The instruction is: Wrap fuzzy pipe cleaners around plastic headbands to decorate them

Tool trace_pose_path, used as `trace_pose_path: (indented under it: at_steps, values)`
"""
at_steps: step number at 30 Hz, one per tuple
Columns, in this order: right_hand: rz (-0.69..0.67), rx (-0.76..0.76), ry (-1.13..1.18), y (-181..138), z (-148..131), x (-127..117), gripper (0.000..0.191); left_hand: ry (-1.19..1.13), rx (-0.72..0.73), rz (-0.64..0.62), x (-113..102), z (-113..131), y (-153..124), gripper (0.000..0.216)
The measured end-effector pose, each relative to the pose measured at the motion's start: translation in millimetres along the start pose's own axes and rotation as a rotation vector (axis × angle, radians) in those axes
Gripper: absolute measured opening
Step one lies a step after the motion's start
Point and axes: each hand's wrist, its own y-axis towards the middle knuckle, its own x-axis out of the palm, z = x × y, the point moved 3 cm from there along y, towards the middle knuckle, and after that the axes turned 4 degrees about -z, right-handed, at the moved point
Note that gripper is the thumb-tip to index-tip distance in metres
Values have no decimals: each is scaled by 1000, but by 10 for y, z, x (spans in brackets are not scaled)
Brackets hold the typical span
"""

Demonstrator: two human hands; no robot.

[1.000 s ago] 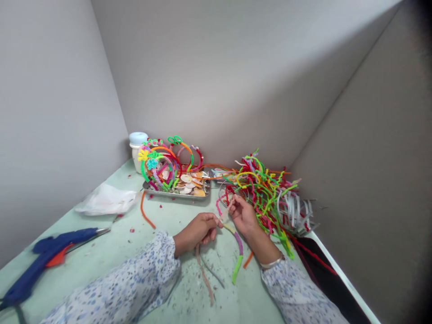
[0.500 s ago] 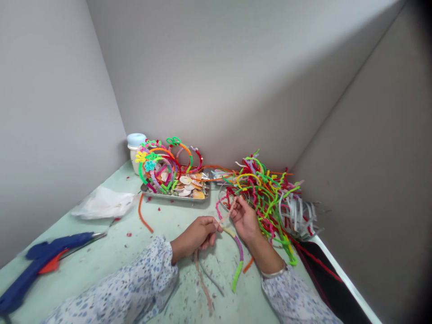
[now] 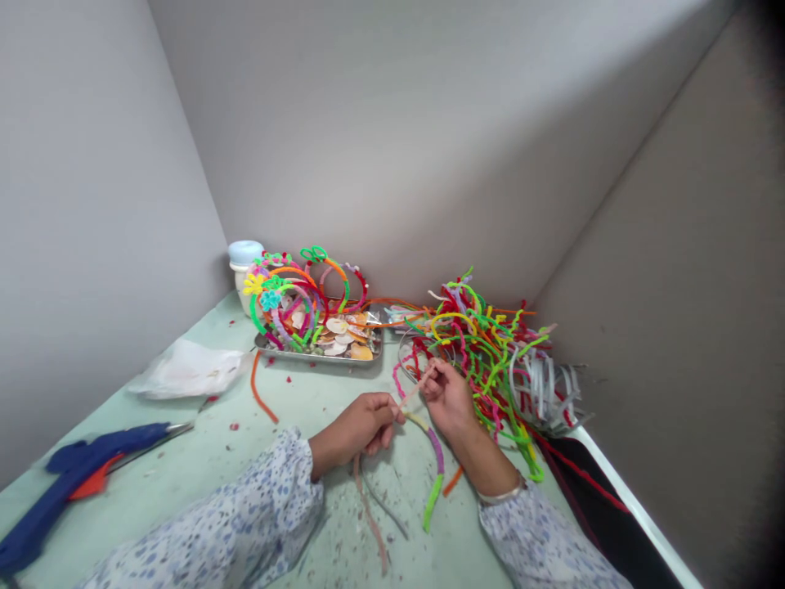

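My left hand [image 3: 366,427] pinches a thin headband [image 3: 437,455] near the middle of the table. Yellow, purple and green fuzzy wrapping covers its right side, while a bare grey wire end [image 3: 386,509] comes out below the left hand. Between my two hands runs a pale pink pipe cleaner [image 3: 414,393], stretched on a slant. My right hand [image 3: 450,398] grips its upper end with thumb and fingertips. Another pink length [image 3: 370,515] hangs beside the bare wire. My fingers hide the spot where pipe cleaner and headband meet.
A tangled heap of coloured pipe cleaners [image 3: 491,352] lies at the right. Behind is a metal tray [image 3: 319,357] holding shells and finished headbands [image 3: 288,307], beside a blue-lidded jar [image 3: 245,254]. At left lie a plastic bag [image 3: 190,372] and a blue glue gun [image 3: 79,470].
My right hand has shifted very slightly right, still holding the pink pipe cleaner. The left hand keeps its pinch. The view has moved a little.
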Motion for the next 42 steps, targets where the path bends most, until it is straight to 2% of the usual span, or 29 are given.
trace_pose_path:
  at_steps: [9, 13, 18, 20, 23, 27, 35, 42]
  values:
    - [2, -69, -81, 5, 14, -23, 13, -102, 32, 38, -17, -26, 13, 20]
    - [-73, -40, -257, -36, 41, 26, 24, -153, 51, 61, -22, -18, 14, 19]
    - [-183, 3, -524, -109, 87, 74, 23, -178, 65, 63, -30, -26, 16, 23]
    - [-159, -6, -517, -107, 89, 58, 23, -216, 59, 58, -34, -34, 22, 29]
    - [-86, -20, -386, -75, 80, 15, 21, -298, 45, 59, -40, -34, 32, 36]
    - [-25, -37, -275, -44, 65, -21, 18, -317, 24, 58, -33, -10, 26, 28]
    - [-170, 17, -401, -106, 78, 55, 21, -267, 53, 71, -24, 22, -1, 26]
    - [-148, 9, -454, -96, 90, 45, 24, -98, 54, 58, -36, -42, 20, 24]
